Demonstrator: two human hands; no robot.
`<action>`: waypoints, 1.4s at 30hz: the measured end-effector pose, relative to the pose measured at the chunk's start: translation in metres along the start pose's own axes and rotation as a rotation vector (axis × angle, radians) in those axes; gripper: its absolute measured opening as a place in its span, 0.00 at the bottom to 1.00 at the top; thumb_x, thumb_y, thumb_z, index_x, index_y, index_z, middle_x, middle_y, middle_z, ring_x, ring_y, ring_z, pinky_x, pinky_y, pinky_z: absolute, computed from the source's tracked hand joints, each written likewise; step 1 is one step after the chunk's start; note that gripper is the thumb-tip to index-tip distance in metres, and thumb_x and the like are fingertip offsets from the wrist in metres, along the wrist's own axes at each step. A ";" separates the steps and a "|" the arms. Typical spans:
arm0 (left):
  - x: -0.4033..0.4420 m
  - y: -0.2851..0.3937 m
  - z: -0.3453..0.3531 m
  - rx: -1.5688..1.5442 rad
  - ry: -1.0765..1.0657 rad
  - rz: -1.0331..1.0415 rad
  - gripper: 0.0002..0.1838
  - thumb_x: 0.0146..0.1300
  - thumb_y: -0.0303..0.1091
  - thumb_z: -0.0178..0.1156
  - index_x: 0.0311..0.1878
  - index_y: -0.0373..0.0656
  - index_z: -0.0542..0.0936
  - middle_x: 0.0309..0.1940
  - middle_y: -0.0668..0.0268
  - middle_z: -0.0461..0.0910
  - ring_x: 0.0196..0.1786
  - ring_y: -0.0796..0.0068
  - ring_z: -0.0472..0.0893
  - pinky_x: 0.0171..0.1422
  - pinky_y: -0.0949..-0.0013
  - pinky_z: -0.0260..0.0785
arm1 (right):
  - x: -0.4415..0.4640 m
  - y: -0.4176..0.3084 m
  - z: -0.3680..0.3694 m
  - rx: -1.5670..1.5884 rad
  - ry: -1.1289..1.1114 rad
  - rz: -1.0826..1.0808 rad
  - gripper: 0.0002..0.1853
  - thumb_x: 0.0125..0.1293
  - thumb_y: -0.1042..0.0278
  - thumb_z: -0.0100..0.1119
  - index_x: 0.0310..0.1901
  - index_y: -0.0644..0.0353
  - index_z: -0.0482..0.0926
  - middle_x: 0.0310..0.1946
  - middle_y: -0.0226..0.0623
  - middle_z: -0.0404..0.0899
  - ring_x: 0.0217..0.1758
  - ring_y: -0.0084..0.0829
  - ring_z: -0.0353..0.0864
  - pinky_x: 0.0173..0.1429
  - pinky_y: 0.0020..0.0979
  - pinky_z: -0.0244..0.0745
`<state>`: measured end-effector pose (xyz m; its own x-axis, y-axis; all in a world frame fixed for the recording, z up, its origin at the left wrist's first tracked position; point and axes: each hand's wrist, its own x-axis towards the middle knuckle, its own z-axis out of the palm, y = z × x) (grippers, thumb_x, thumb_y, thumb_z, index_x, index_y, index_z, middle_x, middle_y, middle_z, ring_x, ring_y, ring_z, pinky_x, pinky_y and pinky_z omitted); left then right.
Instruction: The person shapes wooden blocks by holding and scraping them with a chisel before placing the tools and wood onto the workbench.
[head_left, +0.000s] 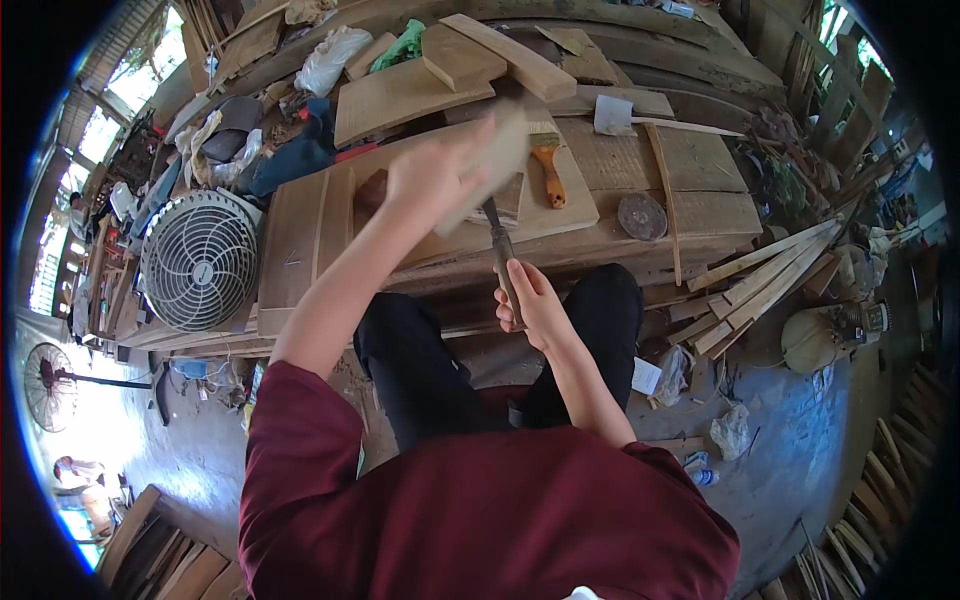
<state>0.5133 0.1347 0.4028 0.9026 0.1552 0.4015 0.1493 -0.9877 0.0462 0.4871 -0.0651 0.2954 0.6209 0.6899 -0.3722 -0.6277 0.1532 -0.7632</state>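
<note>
My left hand (430, 180), smeared by motion, grips a pale flat piece of wood (505, 150) above the bench. In my right hand (530, 300) is a chisel (502, 250), closed in the fingers by its handle, its dark metal end pointing away from me. The far end of the chisel is hidden by the wood and the blur. Beneath both hands lies a light wooden board (580, 190). A small stack of wood (508, 203) sits on it near the chisel. A paintbrush (548, 170) with an orange-brown handle rests on the board to the right.
A white fan (200, 262) stands at the left of the bench. Right of the board lie a round dark disc (642, 217), a thin wooden stick (662, 200) and a white-headed tool (613, 115). Wood strips (760, 285) jut out at the right. Boards (410, 97) are piled behind.
</note>
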 end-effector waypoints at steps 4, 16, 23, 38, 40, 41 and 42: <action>0.011 -0.001 -0.026 0.059 -0.162 0.042 0.35 0.61 0.62 0.58 0.72 0.83 0.58 0.25 0.57 0.80 0.31 0.54 0.83 0.34 0.55 0.77 | 0.000 -0.004 -0.006 -0.005 -0.010 0.002 0.19 0.75 0.48 0.46 0.48 0.58 0.69 0.24 0.30 0.69 0.19 0.22 0.67 0.22 0.28 0.66; 0.016 0.002 -0.031 0.001 -0.131 0.004 0.34 0.61 0.62 0.58 0.71 0.80 0.61 0.25 0.57 0.80 0.30 0.55 0.83 0.35 0.53 0.77 | -0.001 -0.011 -0.012 0.001 -0.014 0.022 0.20 0.75 0.47 0.47 0.51 0.59 0.70 0.26 0.29 0.69 0.20 0.20 0.66 0.23 0.25 0.64; 0.006 -0.003 0.001 0.079 -0.185 0.013 0.34 0.61 0.61 0.59 0.71 0.79 0.62 0.28 0.53 0.81 0.34 0.50 0.83 0.38 0.52 0.77 | -0.003 -0.014 -0.012 -0.015 -0.014 0.035 0.19 0.75 0.49 0.47 0.52 0.58 0.70 0.26 0.29 0.68 0.21 0.19 0.66 0.23 0.23 0.62; 0.018 -0.015 0.009 0.022 -0.117 0.129 0.34 0.61 0.62 0.57 0.71 0.78 0.62 0.37 0.57 0.83 0.37 0.52 0.84 0.42 0.53 0.78 | -0.003 -0.020 -0.015 -0.050 -0.007 0.043 0.19 0.75 0.48 0.47 0.49 0.57 0.70 0.25 0.29 0.69 0.19 0.20 0.67 0.23 0.25 0.65; 0.024 0.006 -0.030 0.047 -0.288 -0.005 0.33 0.61 0.60 0.58 0.71 0.79 0.62 0.44 0.55 0.84 0.41 0.51 0.83 0.44 0.52 0.77 | -0.003 -0.017 -0.015 -0.071 -0.006 0.027 0.19 0.75 0.48 0.47 0.49 0.57 0.70 0.25 0.29 0.69 0.19 0.19 0.66 0.22 0.25 0.65; 0.025 0.006 -0.041 0.048 -0.288 -0.008 0.33 0.61 0.60 0.58 0.71 0.79 0.62 0.44 0.55 0.84 0.41 0.51 0.83 0.44 0.52 0.77 | -0.003 -0.016 -0.015 -0.090 -0.003 0.020 0.19 0.75 0.48 0.47 0.49 0.57 0.70 0.25 0.29 0.69 0.19 0.19 0.66 0.22 0.25 0.65; 0.025 0.005 -0.049 -0.046 -0.095 0.015 0.34 0.62 0.61 0.57 0.71 0.78 0.62 0.36 0.54 0.83 0.37 0.51 0.84 0.41 0.52 0.78 | -0.002 -0.015 -0.014 -0.087 -0.004 0.024 0.19 0.75 0.48 0.47 0.49 0.57 0.70 0.25 0.29 0.69 0.19 0.19 0.66 0.22 0.25 0.65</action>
<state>0.5167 0.1331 0.4574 0.9390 0.1393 0.3143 0.1189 -0.9894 0.0832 0.5021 -0.0787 0.3002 0.6040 0.6955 -0.3892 -0.5993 0.0744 -0.7970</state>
